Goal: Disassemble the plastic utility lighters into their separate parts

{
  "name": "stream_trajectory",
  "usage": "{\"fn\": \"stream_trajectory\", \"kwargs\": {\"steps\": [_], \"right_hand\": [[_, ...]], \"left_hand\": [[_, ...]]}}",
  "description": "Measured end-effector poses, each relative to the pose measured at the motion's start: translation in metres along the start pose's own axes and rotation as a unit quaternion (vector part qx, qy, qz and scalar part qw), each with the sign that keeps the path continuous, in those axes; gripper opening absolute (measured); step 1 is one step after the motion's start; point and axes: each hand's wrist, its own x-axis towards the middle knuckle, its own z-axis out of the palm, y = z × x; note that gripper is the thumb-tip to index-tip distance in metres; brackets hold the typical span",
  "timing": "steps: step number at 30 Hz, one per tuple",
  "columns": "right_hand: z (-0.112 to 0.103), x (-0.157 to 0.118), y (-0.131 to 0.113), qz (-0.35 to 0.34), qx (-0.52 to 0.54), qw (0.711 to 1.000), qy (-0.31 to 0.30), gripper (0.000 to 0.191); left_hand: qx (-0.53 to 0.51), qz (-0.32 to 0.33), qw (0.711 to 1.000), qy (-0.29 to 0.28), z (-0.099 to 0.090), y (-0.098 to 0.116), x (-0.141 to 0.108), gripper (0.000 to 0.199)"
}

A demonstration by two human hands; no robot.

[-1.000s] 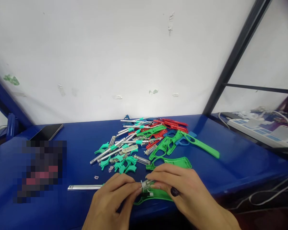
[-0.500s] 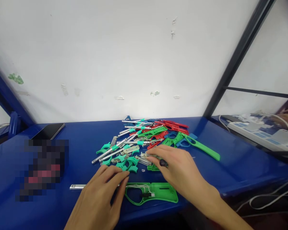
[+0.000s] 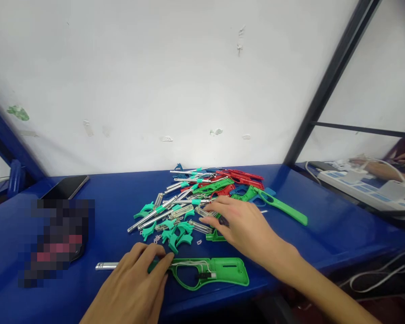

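Wall: the back of the blue worktop (image 3: 114, 238) was bordered by a white wall (image 3: 148, 81), marked with scraps.
Dark upright: the power strip (image 3: 354, 191) beyond was set off by a slanted post (image 3: 327, 85); a blurred co-worker's arm (image 3: 380, 170) was seen there.
Pile: red shells (image 3: 245, 177), silver tubes (image 3: 153, 218), teal pieces (image 3: 180, 234) and clear pieces (image 3: 200, 226) were heaped mid-worktop, partly covered by the right hand.
Right hand (image 3: 206, 213): a dark item (image 3: 223, 220) was held by the curled fingers; thumb and forefinger were parted over a clear piece, contact unclear.
Left hand (image 3: 170, 257): its fingertips were brought together at the shell's tube end; whether anything was pinched could not be told.
Masked item (image 3: 59, 243): it was pixelated, with a phone (image 3: 65, 186) laid just behind.
Front green shell (image 3: 227, 271): it was laid open near the worktop's front edge; its join with the front tube (image 3: 106, 266) was hidden by the left hand.
White wires (image 3: 202, 262): they were run inside the shell, beside a black component (image 3: 204, 275).
Small bit (image 3: 199, 242): it was left between shell and pile.
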Motion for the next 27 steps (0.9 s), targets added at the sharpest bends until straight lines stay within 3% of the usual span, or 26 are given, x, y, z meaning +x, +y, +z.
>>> {"fn": "stream_trajectory", "kwargs": {"steps": [3,7,11,14,17,19,21,27], "right_hand": [[-0.007,-0.033,-0.01,0.0,0.08,0.997,-0.008,0.02],[-0.003,-0.067,-0.019,-0.015,0.07,0.995,-0.074,0.034],[0.004,-0.072,-0.014,-0.012,0.057,0.994,-0.087,0.036],[-0.004,-0.068,-0.005,-0.002,0.061,0.995,-0.082,0.034],[-0.02,-0.064,0.009,0.002,0.052,0.996,-0.067,0.028],[-0.031,-0.059,0.022,-0.007,0.038,0.999,-0.035,0.027],[-0.039,-0.053,0.037,-0.025,0.007,1.0,0.005,0.029],[-0.05,-0.023,0.067,-0.035,-0.134,0.988,0.064,0.029]], "left_hand": [[0.007,0.0,1.0,0.009,0.0,-0.005,-0.007,0.034],[0.002,0.006,1.0,0.003,0.005,-0.012,-0.014,0.042],[0.036,0.028,0.999,-0.017,0.011,-0.015,-0.018,0.05],[0.063,0.034,0.997,-0.039,0.007,-0.011,-0.012,0.06],[0.059,0.043,0.996,-0.049,-0.003,-0.003,0.014,0.064],[0.047,0.012,0.995,-0.092,-0.007,0.002,0.04,0.063],[0.045,-0.041,0.987,-0.15,-0.009,0.004,0.07,0.053],[0.057,-0.102,0.973,-0.201,-0.003,0.0,0.15,0.009]]}}
